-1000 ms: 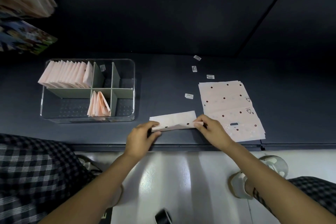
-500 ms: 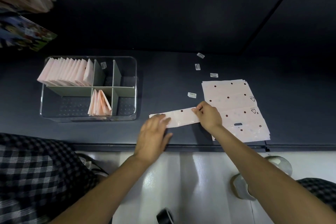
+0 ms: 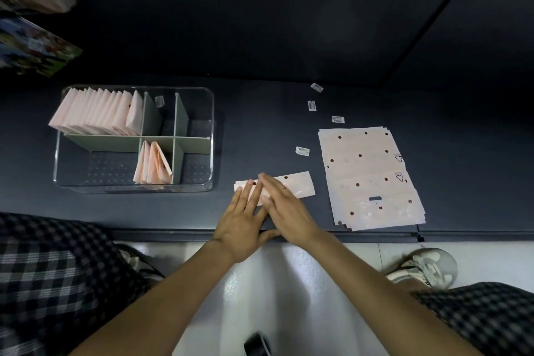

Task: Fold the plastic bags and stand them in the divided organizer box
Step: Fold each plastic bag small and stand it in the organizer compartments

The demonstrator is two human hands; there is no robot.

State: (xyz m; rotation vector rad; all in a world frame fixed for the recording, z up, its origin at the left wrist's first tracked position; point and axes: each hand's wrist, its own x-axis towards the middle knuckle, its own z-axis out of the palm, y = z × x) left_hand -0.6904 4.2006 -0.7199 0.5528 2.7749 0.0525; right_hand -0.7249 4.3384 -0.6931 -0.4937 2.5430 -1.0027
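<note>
- Head view shows the left hand [image 3: 245,218] and right hand [image 3: 286,209] both laid flat, fingers straight, pressing on a bag folded into a long strip [image 3: 297,186] near the front edge of the dark table [image 3: 260,130]. The right hand lies partly over the left; neither grips anything.
- Done so far: the organizer box [image 3: 212,139] on the left holds a full row of folded bags [image 3: 95,113] standing in its far left compartment, and a few more folded bags [image 3: 153,165] standing in the near middle compartment.
- In hand: the strip looks like a bag folded lengthwise and being smoothed. I judge it needs more folds to reach the small shape of those in the box before it can stand there.
- Left to do: a stack of flat dotted bags [image 3: 370,176] lies to the right of the strip, apart from it, unfolded. How many sheets it holds I cannot tell.
- Several compartments of the box have no bags in them, so room remains.
- Small labels [image 3: 302,151] lie scattered on the table near the stack.
- Overall, the task seems well advanced but not near its end.
</note>
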